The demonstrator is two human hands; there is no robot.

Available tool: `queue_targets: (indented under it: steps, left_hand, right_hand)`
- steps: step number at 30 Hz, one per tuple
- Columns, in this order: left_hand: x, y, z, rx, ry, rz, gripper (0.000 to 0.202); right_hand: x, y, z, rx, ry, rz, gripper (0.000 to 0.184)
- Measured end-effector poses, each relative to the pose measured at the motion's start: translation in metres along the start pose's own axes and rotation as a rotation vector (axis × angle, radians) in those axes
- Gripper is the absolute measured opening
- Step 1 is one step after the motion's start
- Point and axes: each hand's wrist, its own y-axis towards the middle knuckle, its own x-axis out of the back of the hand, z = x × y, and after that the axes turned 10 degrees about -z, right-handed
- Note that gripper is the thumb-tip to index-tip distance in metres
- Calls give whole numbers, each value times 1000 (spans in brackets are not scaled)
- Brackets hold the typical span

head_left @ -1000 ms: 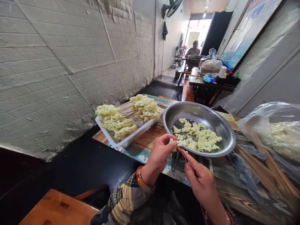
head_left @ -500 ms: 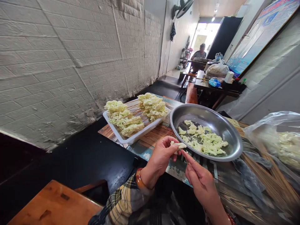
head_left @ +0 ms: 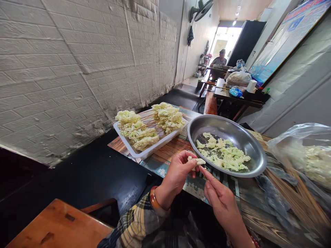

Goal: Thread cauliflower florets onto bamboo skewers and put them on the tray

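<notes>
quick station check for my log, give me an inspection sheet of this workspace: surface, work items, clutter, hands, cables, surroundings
Surface: multicoloured wood-plank tabletop
Work items: loose pale-green cauliflower pieces in a round silver metal basin; skewered pale-green cauliflower in a white rectangular plastic tray
Clutter: thin brown wooden skewers near a clear plastic bag of pale pieces
Hands: left hand pinches a whitish floret; right hand holds a thin brown stick
Cables: nothing seen on the tabletop
Surroundings: white brick-patterned wall, dark wall fan, seated person

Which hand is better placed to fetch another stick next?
Probably the right hand: it is closer to the loose sticks, though it grips a thin stick; the left hand is farther away, pinching a cauliflower piece.
</notes>
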Motion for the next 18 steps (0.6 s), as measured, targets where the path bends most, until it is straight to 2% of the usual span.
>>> queue_targets:
  steps: [9,18]
  left_hand:
    - [2,-3,4,-115,85,-2,20]
    - [3,-9,5,-65,110,11,21]
  right_hand:
    - [-1,-4,-2,-40,73,39,49]
    - [2,2,5,113,-59,-128,37]
